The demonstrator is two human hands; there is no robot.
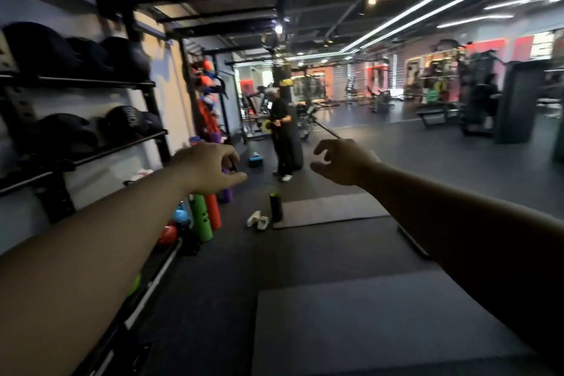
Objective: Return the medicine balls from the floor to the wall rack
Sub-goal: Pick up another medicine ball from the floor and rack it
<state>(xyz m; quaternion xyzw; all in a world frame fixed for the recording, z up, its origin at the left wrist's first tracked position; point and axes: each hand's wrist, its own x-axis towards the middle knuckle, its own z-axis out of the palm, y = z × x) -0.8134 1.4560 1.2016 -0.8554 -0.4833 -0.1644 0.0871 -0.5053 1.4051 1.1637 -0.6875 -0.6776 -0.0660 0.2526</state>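
The black wall rack (pixel 91 84) runs along the left wall. Its upper rail carries three black medicine balls (pixel 82 58); the rail below holds more black balls (pixel 128 123). My left hand (pixel 210 169) is stretched out in front of me, to the right of the rack, fingers loosely curled and holding nothing. My right hand (pixel 341 163) is held out beside it at the same height, fingers loosely curled, also empty. No medicine ball lies on the visible floor between my arms.
Green (pixel 201 217) and orange foam rollers stand at the rack's foot, with a red ball (pixel 167 235) and blue kettlebell beside them. A black roller (pixel 276 206), white shoes and dark mats (pixel 329 210) lie ahead. A person (pixel 282 134) stands by a punching bag.
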